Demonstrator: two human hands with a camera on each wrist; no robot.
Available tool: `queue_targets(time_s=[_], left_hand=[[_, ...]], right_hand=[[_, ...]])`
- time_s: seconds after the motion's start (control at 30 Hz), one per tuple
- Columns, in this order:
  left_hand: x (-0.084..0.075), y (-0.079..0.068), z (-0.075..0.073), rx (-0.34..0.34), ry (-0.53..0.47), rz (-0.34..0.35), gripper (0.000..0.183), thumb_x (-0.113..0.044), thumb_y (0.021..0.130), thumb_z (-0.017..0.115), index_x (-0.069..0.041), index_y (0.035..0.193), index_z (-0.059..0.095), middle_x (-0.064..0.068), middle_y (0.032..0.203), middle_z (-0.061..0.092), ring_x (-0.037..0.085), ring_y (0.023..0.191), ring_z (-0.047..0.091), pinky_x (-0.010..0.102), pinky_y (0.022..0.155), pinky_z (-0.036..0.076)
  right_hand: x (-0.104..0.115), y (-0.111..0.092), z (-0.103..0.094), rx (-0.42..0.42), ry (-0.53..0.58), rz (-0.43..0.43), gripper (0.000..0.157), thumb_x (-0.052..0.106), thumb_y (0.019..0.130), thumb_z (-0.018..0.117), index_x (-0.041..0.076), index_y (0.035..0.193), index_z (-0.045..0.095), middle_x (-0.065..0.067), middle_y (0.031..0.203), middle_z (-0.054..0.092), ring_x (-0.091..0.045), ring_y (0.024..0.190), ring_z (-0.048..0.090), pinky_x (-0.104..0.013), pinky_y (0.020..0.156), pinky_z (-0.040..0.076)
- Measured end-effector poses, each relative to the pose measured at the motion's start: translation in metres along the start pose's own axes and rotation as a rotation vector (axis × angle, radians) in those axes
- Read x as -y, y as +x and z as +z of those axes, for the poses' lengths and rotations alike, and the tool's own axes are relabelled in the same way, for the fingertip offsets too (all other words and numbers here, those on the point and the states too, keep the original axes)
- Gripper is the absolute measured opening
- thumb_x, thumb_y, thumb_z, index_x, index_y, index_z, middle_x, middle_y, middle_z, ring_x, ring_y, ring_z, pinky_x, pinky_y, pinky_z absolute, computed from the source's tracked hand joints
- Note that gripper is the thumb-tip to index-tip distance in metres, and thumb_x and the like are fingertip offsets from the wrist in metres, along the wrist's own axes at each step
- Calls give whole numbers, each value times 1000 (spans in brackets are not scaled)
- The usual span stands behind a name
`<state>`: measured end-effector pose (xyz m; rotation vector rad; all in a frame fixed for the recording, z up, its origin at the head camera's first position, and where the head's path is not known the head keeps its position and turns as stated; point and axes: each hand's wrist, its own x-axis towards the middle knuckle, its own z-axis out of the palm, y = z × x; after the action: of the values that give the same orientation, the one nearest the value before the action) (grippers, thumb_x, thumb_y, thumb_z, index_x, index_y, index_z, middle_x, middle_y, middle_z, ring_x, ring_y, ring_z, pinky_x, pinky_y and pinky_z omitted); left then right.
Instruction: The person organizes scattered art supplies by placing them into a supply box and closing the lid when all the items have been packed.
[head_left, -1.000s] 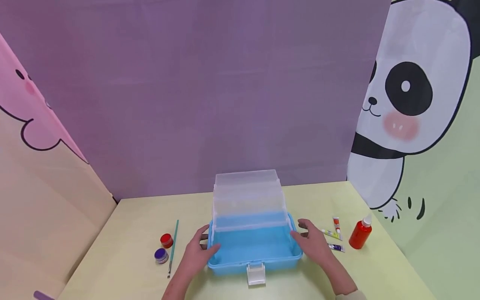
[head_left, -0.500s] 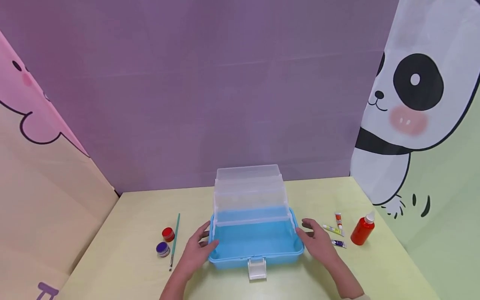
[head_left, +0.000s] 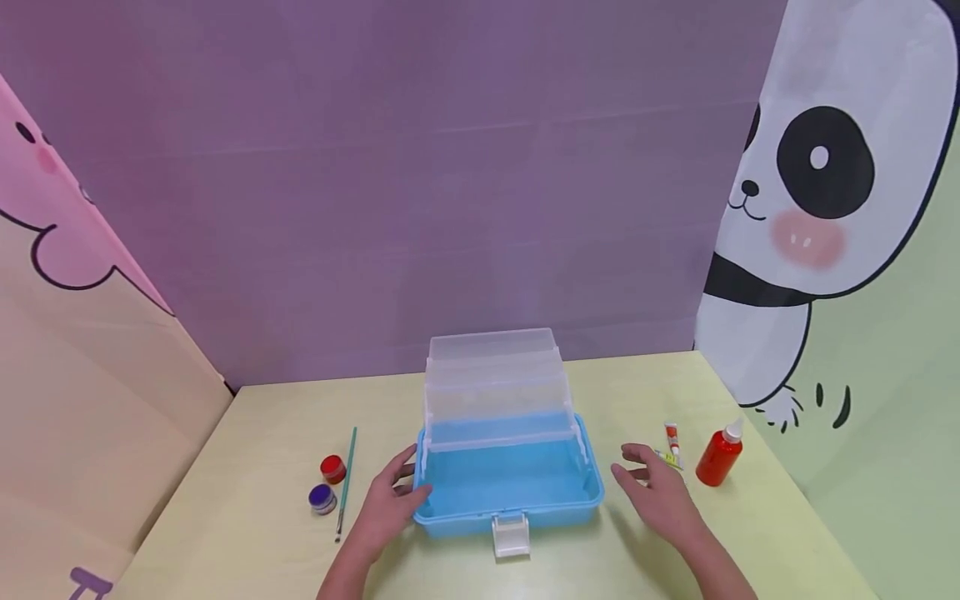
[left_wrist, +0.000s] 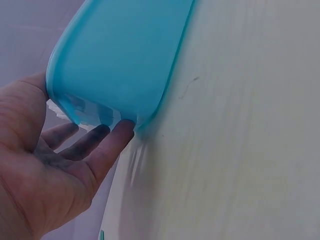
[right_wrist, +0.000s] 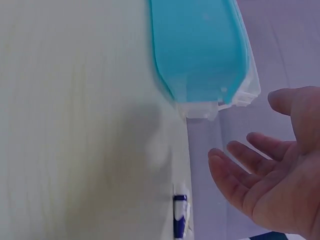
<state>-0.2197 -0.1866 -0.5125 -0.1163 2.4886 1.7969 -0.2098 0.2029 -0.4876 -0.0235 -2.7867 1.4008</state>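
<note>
A light blue plastic box (head_left: 457, 527) stands on the table with its clear lid (head_left: 495, 367) raised at the back. A white latch (head_left: 512, 536) hangs from its front. My left hand (head_left: 388, 504) holds the box's left end, thumb over the rim and fingers against the outer wall. In the left wrist view the fingertips (left_wrist: 122, 131) meet the box's end. My right hand (head_left: 660, 500) hovers to the right of the box, fingers loosely bent with nothing in them. It overlaps the paint tubes in the head view; a purple-labelled tube (right_wrist: 180, 215) shows in the right wrist view.
To the left lie a red-lidded jar (head_left: 333, 469), a purple-lidded jar (head_left: 322, 499) and a teal paintbrush (head_left: 347, 483). On the right are a red-labelled tube (head_left: 672, 437), a yellow tube (head_left: 669, 458) and a red bottle (head_left: 718, 457). A purple backdrop (head_left: 480, 183) rises behind the table.
My right hand has let go of the box's right end and moved right, over the paint tubes. My left hand stays at the left end. The head view has shifted slightly.
</note>
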Motion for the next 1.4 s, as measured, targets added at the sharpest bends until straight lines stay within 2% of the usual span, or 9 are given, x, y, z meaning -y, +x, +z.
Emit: queue_targets(time_s=[0.13, 0.23, 0.47, 0.63, 0.8, 0.97, 1.17, 1.27, 1.4], left_hand=[[-2, -2, 0, 7, 9, -8, 67, -12, 91, 68, -12, 150, 36, 22, 134, 49, 39, 113, 57, 42, 81, 56], [-4, -2, 0, 13, 3, -13, 67, -12, 91, 68, -12, 150, 35, 22, 135, 49, 39, 113, 56, 43, 81, 56], [-4, -2, -1, 23, -7, -23, 68, -14, 91, 68, -12, 151, 34, 23, 136, 48, 43, 116, 54, 43, 79, 57], [-3, 0, -2, 19, 0, -23, 68, -15, 92, 69, -12, 150, 34, 22, 136, 48, 43, 116, 54, 44, 80, 56], [-4, 0, -1, 22, 6, -29, 68, -17, 92, 69, -11, 150, 34, 23, 136, 48, 43, 116, 54, 45, 82, 56], [-5, 0, -2, 28, 17, -23, 67, -15, 92, 67, -10, 150, 33, 23, 136, 47, 43, 116, 54, 46, 82, 55], [-4, 0, -2, 37, 24, -22, 66, -15, 93, 66, -10, 150, 32, 24, 136, 46, 43, 116, 54, 46, 81, 56], [-4, -1, -1, 39, 29, -18, 66, -15, 93, 66, -10, 150, 32, 24, 136, 47, 43, 115, 54, 45, 81, 56], [-5, -1, -1, 44, 40, -6, 66, -15, 93, 66, -9, 150, 32, 24, 135, 47, 43, 114, 55, 46, 82, 55]], right_hand=[[2, -9, -13, -26, -146, -59, 42, 26, 94, 64, 2, 128, 57, -16, 125, 60, -33, 105, 61, -47, 85, 53], [5, -12, -22, -48, -332, -134, 39, 27, 92, 67, 4, 122, 62, -15, 118, 63, -34, 102, 61, -47, 82, 54], [7, -7, -45, -109, -724, -420, 34, 25, 81, 78, 6, 107, 69, -9, 101, 67, -31, 89, 62, -39, 69, 56], [7, 0, -57, -154, -887, -618, 28, 21, 73, 83, 7, 88, 64, -4, 83, 62, -24, 70, 54, -35, 60, 48], [5, 9, -67, -188, -1046, -699, 28, 12, 67, 81, 7, 75, 55, -7, 74, 54, -27, 65, 49, -40, 58, 42], [7, 18, -74, -216, -1251, -666, 23, 3, 69, 76, 4, 71, 54, -11, 68, 47, -33, 69, 50, -46, 67, 42], [13, 23, -78, -50, -1534, -468, 20, 12, 74, 79, 4, 78, 61, -13, 71, 52, -36, 81, 55, -54, 85, 42], [13, 23, -78, 11, -1606, -425, 21, 16, 75, 80, 4, 80, 64, -13, 73, 55, -37, 83, 58, -55, 86, 44], [11, 24, -77, 14, -1640, -435, 17, 14, 76, 78, 3, 78, 66, -12, 73, 58, -36, 82, 59, -53, 83, 46]])
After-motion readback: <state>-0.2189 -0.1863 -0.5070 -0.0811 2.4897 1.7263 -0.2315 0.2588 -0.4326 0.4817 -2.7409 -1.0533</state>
